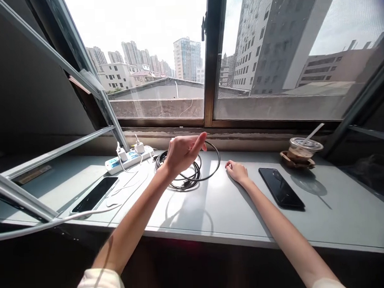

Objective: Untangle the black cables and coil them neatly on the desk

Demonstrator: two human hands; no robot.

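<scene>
My left hand (186,153) is raised above the desk, its fingers closed on a strand of black cable (218,157). From the hand the strand bows out to the right in a wide loop. Below and behind, the rest of the cable lies coiled on the desk, partly hidden by my left hand and forearm; a dark plug end shows inside the coil. My right hand (237,171) rests on the desk to the right of the loop, its fingers curled in, with nothing seen in them. Beside my right forearm lies a black phone (281,188).
A white power strip (129,160) with plugged-in chargers sits at the back left. Near it are another phone (95,195) and a white cord (87,213). An iced drink cup (302,150) stands in a brown holder at right. Metal shelf posts and a window (206,71) border the desk.
</scene>
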